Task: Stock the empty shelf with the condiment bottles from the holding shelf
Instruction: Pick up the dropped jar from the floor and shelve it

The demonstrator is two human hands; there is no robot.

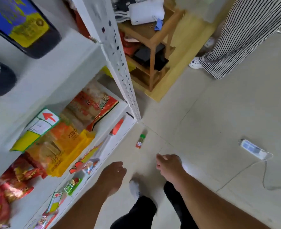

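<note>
Fingers of both hands hang loosely curled, holding nothing; small green-capped bottle lies on the floor just beyond them.

A small condiment bottle with a green cap, clear body, red contents and a red-and-white label lies on its side on the pale tiled floor, cap pointing away, just beside the corner foot of the white shelf unit; two large dark bottles stand on its upper shelf

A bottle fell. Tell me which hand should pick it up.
Probably right: the right hand hangs empty nearest the small green-capped bottle lying on the floor; the left hand sits nearer the shelf.
</note>
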